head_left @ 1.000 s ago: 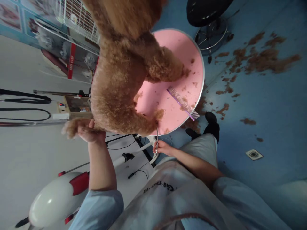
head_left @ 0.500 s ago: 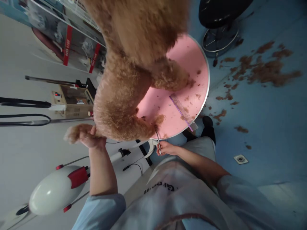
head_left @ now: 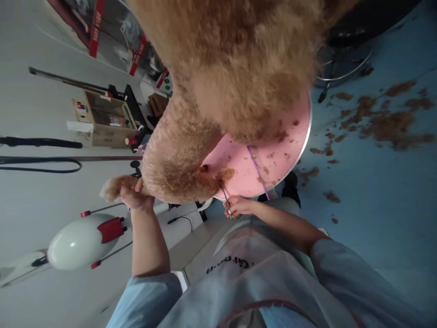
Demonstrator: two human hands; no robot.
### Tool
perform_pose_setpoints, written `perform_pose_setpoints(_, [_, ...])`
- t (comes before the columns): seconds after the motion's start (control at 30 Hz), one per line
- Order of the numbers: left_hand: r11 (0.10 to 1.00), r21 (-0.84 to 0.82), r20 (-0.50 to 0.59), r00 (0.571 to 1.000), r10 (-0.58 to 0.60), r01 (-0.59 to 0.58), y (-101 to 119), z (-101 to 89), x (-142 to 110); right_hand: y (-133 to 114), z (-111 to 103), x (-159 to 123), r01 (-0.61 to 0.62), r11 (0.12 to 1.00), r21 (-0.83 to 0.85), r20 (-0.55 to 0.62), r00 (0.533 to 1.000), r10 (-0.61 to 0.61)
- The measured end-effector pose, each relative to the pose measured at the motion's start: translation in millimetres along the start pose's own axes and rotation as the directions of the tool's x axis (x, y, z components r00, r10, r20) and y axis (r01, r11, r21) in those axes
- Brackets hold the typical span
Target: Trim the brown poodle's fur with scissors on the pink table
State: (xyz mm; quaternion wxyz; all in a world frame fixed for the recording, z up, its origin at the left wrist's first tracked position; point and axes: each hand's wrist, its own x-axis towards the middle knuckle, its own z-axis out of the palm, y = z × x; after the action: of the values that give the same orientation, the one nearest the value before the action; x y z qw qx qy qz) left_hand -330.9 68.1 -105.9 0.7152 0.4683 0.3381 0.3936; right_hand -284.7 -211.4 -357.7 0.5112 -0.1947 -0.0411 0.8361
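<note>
A curly tan dog [head_left: 218, 82] stands on a round pink grooming table [head_left: 290, 150] and fills the top of the view. My left hand [head_left: 134, 193] is closed around the dog's tail [head_left: 112, 187], holding it out to the left. My right hand [head_left: 237, 206] is closed on a pair of scissors [head_left: 224, 193], whose blades point up at the fur of the dog's hind leg [head_left: 223, 175] at the table's edge. A purple comb [head_left: 257, 171] lies on the pink top, to the right of the scissors.
Clumps of cut brown fur [head_left: 385, 120] lie on the blue floor at right. A black stool [head_left: 344, 50] stands behind the table. A white and red dryer [head_left: 78, 241] sits lower left, a wooden box [head_left: 102, 120] and black cables [head_left: 41, 159] against the wall.
My head has moved closer, so the dog looms larger and covers more of the table. Both hands keep their grips; the scissors stay at the hind leg.
</note>
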Motion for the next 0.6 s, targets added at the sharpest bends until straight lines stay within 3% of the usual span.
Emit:
perform_pose_setpoints(0.13, [0.978, 0.207, -0.026, 1.000, 0.015, -0.009, 0, 7.2, -7, -16, -4, -6, -0.049, 0.999, 0.023, 0.057, 0.997, 0.048])
perform_pose_setpoints(0.3, [0.979, 0.202, -0.015, 1.000, -0.009, 0.012, 0, 12.7, -14, -38, -12, 0, -0.169, 0.980, -0.101, 0.021, 0.985, 0.172])
perform_pose_setpoints(0.47, [0.987, 0.159, -0.008, 1.000, 0.022, -0.020, -3, 9.9, -13, -43, -18, -1, -0.156, 0.973, -0.167, 0.028, 0.986, 0.163])
perform_pose_setpoints(0.6, [0.996, 0.075, -0.041, 0.998, 0.044, -0.040, -4, 5.6, -9, -37, -11, -3, -0.124, 0.959, -0.254, -0.002, 0.992, 0.127])
